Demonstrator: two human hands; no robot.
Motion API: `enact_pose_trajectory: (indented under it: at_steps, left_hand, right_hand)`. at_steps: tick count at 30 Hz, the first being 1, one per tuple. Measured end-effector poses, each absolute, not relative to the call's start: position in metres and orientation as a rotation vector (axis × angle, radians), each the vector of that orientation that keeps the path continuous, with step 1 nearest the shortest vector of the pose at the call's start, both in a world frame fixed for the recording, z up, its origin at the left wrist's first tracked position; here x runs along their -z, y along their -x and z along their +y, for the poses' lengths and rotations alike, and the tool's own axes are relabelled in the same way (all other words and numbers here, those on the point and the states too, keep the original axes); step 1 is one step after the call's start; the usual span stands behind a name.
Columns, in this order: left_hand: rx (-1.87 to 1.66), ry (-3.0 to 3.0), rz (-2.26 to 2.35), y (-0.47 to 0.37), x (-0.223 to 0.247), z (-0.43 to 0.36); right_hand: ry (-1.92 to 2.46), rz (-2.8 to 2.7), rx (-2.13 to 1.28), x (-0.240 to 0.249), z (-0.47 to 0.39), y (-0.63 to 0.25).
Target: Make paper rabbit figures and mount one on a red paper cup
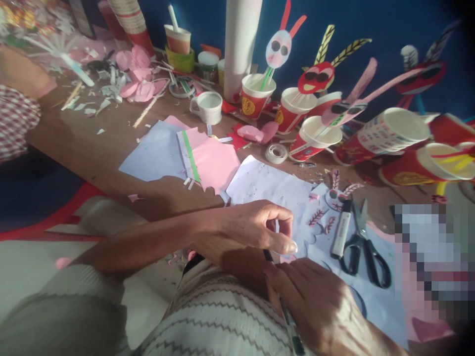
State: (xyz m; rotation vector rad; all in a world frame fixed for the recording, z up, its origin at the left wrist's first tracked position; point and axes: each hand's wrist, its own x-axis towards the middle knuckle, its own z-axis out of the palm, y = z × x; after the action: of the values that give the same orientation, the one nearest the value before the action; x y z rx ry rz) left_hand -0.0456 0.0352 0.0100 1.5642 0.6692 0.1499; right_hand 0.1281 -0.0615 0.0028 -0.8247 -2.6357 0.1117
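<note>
Pen-like tool (291, 326): in the right hand (319, 291), low in the view at about 5 o'clock from its centre; the long axis runs from 11 o'clock to 5 o'clock.
Which way it points: cannot be told; neither end shows a clear tip.
Look of the tool: slim and straight, dark at the upper end, dark with pale glints at the lower.
Right hand: grasping the tool, back of the hand up.
Left hand (263, 227): at 11 o'clock from the right, thumb and index finger curled close together; whether they pinch anything cannot be told.
Pink scrap (287, 258): just visible between the hands.
Marker (340, 233): white with a black cap, at 1 o'clock from the right hand, cap end toward 12.
Scissors (361, 242): black-handled, beside the marker, slightly open, blades toward 12 o'clock.
Paper face (336, 198): small, long-eared, just above the marker.
Tape roll (276, 153): at 12 o'clock from the left hand.
Hidden or unclear: the fingers cover the tool's middle; a pixelated patch (434, 257) hides something at the right edge; a checked sleeve (17, 121) of another person is cut off at 9 o'clock.
</note>
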Motion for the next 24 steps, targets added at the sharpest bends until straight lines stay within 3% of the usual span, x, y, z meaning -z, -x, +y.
enact_pose_trajectory:
  at_steps: [7, 24]
  left_hand:
    - [-0.162, -1.534, 0.719, 0.040, -0.007, 0.035]
    - [-0.085, -1.414, 0.776, 0.041, -0.022, 0.032]
  right_hand:
    - [0.858, -2.733, -0.204, -0.009, -0.062, -0.126]
    - [0.974, -2.721, -0.051, -0.024, -0.054, -0.090]
